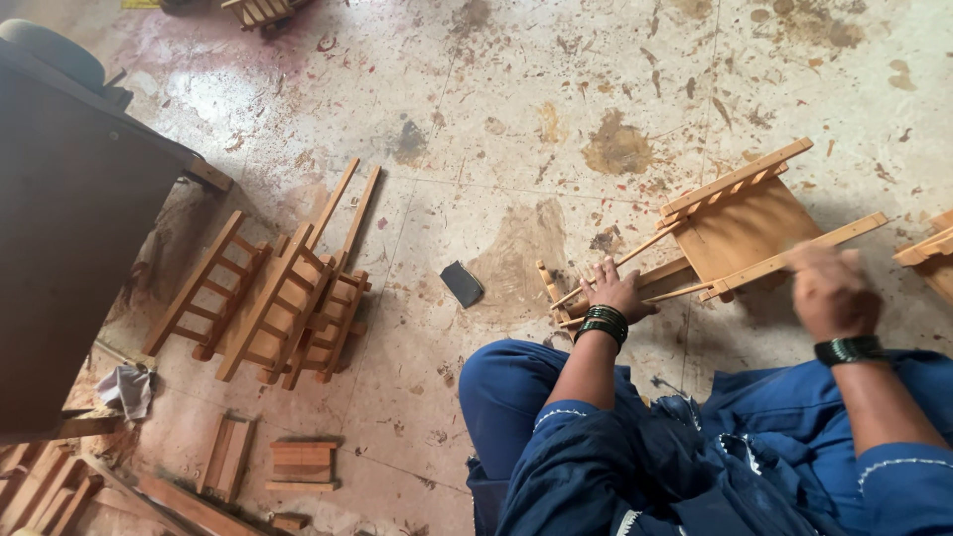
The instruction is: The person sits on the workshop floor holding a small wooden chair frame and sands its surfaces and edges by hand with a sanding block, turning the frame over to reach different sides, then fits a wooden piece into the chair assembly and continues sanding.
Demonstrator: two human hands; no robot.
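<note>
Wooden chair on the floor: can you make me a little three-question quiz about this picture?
1. True or false: the left hand rests on the wooden chair frame.
2. Which lies between the ladder-like wooden frames and the chair frame? A) a dark block B) a red ball C) a saw
3. Fill in: the right hand is blurred and sits over a wooden ____ of the chair frame.

Key: 1 true; 2 A; 3 slat.
</note>
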